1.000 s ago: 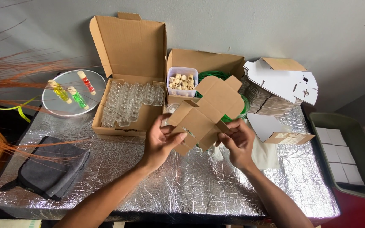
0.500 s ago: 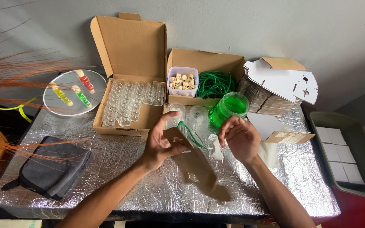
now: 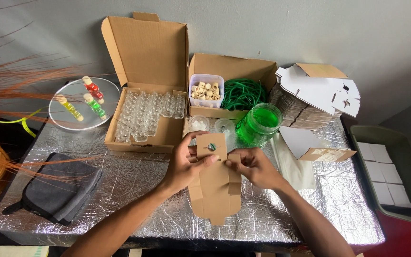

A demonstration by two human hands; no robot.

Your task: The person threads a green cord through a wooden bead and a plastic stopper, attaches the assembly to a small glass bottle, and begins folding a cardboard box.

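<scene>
A flat brown cardboard box blank (image 3: 214, 183) is held upright over the foil-covered table (image 3: 129, 190), its hanging tab with a hole at the top. My left hand (image 3: 184, 164) grips its upper left edge, thumb across the front. My right hand (image 3: 255, 166) pinches its right side flap. Just behind the blank stand a jar of green liquid (image 3: 259, 124) and two small clear round lids (image 3: 200, 123).
An open carton of small glass vials (image 3: 144, 114) sits at the back left, beside a round plate (image 3: 79, 102) with three coloured vials. A box holds green cord (image 3: 243, 93) and a tub of corks (image 3: 206, 90). Stacked white blanks (image 3: 319, 90), a grey tray (image 3: 391, 176), a dark pouch (image 3: 58, 190).
The cardboard blank was held unfolded and raised in front of the jar, then dropped low over the table; now both hands hold it upright, folded narrower.
</scene>
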